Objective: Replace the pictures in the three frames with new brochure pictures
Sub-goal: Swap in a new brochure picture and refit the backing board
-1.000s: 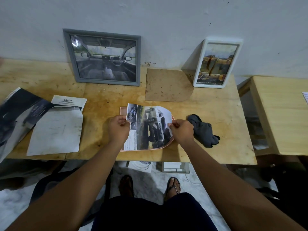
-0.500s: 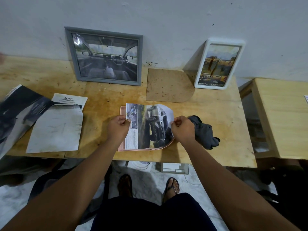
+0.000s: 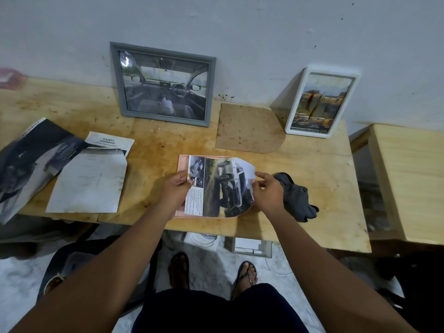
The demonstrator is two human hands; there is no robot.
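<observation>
Brochure picture [image 3: 223, 186]: laid over the pink frame [image 3: 183, 162] at the table's [image 3: 153, 150] near edge (a truck is printed on it), between both hands.
Left hand [image 3: 174, 192]: fingers [image 3: 183, 180] pinched on the picture's left edge.
Right hand [image 3: 269, 192]: thumb tip set on its right edge; a grip cannot be told.
Cloth [image 3: 296, 198]: just beside the right hand.

I stand in a plain home room: stained wooden tabletop [image 3: 156, 145], marked white wall [image 3: 240, 25], grey frame [image 3: 163, 85] propped against it.
</observation>
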